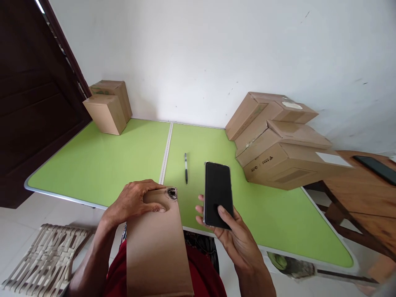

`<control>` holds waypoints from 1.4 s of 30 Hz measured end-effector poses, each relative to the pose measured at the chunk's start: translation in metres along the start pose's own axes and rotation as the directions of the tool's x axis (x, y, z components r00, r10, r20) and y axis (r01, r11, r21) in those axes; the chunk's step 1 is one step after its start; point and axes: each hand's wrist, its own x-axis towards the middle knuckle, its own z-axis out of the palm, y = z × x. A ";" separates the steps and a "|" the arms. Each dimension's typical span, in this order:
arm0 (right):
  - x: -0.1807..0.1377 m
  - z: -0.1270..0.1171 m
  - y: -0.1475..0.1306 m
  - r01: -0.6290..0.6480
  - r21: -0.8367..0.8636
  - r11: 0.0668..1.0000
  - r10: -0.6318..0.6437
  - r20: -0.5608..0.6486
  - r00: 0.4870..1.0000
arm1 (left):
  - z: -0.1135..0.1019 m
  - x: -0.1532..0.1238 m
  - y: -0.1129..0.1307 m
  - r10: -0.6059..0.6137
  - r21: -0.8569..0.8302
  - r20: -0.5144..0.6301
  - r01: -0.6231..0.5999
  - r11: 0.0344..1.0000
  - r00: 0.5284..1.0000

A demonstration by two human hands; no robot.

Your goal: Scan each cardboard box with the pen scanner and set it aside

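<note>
My left hand (139,202) grips the far end of a cardboard box (157,251), thumb on top and fingers over the edge. The box lies against my body at the table's front edge. A dark scribbled or torn patch (172,193) marks its far right corner. In my right hand (233,231) is a smartphone (218,194) with a black screen, my thumb resting on its lower part and fingers behind it. Beyond the hands, a pen (186,168) lies on the green table (198,144).
Two cardboard boxes (107,113) stand at the table's back left. Several more boxes (278,140) lean in a row on the right. A wooden table (361,189) bearing a dark flat object (375,168) is at far right. A woven stool (46,260) stands at lower left.
</note>
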 end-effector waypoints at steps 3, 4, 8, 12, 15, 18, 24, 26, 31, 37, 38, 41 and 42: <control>-0.031 0.021 0.000 -0.073 0.084 0.994 0.066 0.087 0.994 | -0.001 0.000 0.001 0.003 -0.006 -0.001 -0.003 1.000 1.000; -0.038 0.028 0.001 -0.100 0.092 0.991 0.088 0.123 0.989 | -0.001 -0.001 0.001 0.010 -0.005 -0.004 -0.010 1.000 1.000; -0.051 0.047 0.012 -0.193 0.095 0.977 0.164 0.250 0.954 | 0.002 -0.002 0.001 0.048 0.011 -0.029 -0.048 0.999 0.998; -0.053 0.056 0.024 -0.268 0.064 0.961 0.247 0.233 0.941 | 0.005 -0.004 -0.002 0.070 0.022 -0.039 -0.070 0.997 0.997; -0.054 0.060 0.026 -0.299 0.051 0.953 0.283 0.208 0.936 | 0.006 -0.003 -0.003 0.086 0.039 -0.042 -0.085 0.996 0.995; -0.055 0.063 0.026 -0.308 0.067 0.949 0.290 0.196 0.937 | 0.006 -0.003 -0.003 0.098 0.029 -0.036 -0.097 0.995 0.995; -0.054 0.068 0.026 -0.298 0.097 0.950 0.281 0.163 0.946 | 0.005 -0.003 -0.001 0.062 0.044 -0.019 -0.061 0.997 0.998; -0.054 0.068 0.026 -0.291 0.101 0.951 0.274 0.159 0.949 | 0.005 -0.003 -0.001 0.067 0.043 -0.020 -0.067 0.997 0.998; -0.052 0.060 0.024 -0.279 0.099 0.955 0.256 0.200 0.946 | 0.006 -0.004 -0.002 0.072 0.043 -0.035 -0.070 0.997 0.997; -0.036 0.039 0.010 -0.160 0.076 0.984 0.157 0.042 0.987 | 0.004 -0.003 0.001 0.046 0.027 -0.015 -0.045 0.999 0.999; -0.029 0.035 0.006 -0.116 0.058 0.991 0.117 -0.010 0.993 | 0.003 -0.003 0.001 0.037 0.025 -0.012 -0.037 0.999 0.999; 0.002 0.017 0.001 0.043 -0.049 0.998 -0.050 -0.171 0.984 | 0.002 -0.003 0.000 0.035 0.023 -0.018 -0.034 0.999 0.999; 0.014 0.010 0.000 0.083 -0.103 0.991 -0.104 -0.212 0.972 | 0.002 -0.003 -0.001 0.035 0.023 -0.018 -0.035 0.999 0.999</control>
